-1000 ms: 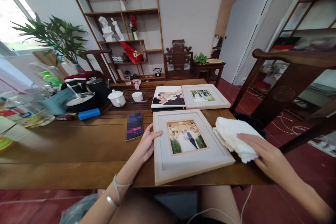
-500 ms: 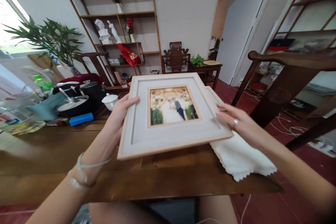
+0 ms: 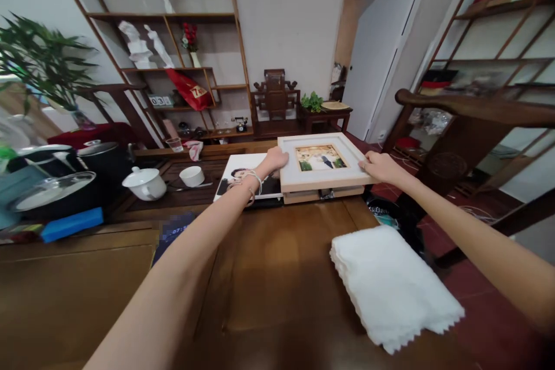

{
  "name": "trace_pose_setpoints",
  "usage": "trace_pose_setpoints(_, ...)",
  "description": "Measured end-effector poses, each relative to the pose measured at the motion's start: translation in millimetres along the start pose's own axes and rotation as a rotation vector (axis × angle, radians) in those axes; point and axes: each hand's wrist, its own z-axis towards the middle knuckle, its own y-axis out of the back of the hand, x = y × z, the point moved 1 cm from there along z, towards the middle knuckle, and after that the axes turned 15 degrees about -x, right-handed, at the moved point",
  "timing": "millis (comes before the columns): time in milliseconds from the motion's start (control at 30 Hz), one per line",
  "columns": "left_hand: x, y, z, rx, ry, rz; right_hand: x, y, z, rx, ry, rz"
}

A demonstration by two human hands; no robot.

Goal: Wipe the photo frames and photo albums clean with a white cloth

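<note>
A white picture frame point(image 3: 316, 178) with a pale wood edge and a wedding photo inside lies face up toward the table's far side, on top of another frame point(image 3: 299, 197). Its left edge is gripped by my left hand point(image 3: 276, 161), its right edge by my right hand point(image 3: 381, 167). Left of the stack, partly behind my left wrist, is a white panel with a portrait photo point(image 3: 226, 180). A folded white cloth point(image 3: 390, 283) with scalloped edges rests nearer me on the right of the wooden table point(image 3: 269, 266).
On the left stand a lidded white tureen point(image 3: 145, 184), a small white cup point(image 3: 192, 176), a lidded pan point(image 3: 56, 191) and a blue box point(image 3: 73, 224). A dark basket point(image 3: 385, 211) sits right of the frames. A wooden chair point(image 3: 455, 139) stands at the right.
Both hands have carried the white picture frame forward, away from me, and set it down on the other frame. The view has turned, showing more of the tabletop.
</note>
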Motion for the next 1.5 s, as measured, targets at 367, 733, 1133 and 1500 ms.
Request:
trace_pose_setpoints(367, 37, -72.3, 32, 0.064, -0.002, 0.234, -8, -56, 26, 0.045, 0.029, -0.058)
trace_pose_setpoints(733, 46, -79.0, 30, 0.034, -0.095, 0.256, -15, -78, 20, 0.051, -0.013, 0.047)
trace_pose_setpoints(1133, -12, -4.9, -130, 0.069, -0.489, -0.261, -28, -5, -102, -0.198, 0.151, 0.415)
trace_pose_setpoints(1500, -24, -34.3, -217, 0.758, 0.067, -0.806, -21, -6, -176, 0.289, -0.014, 1.012)
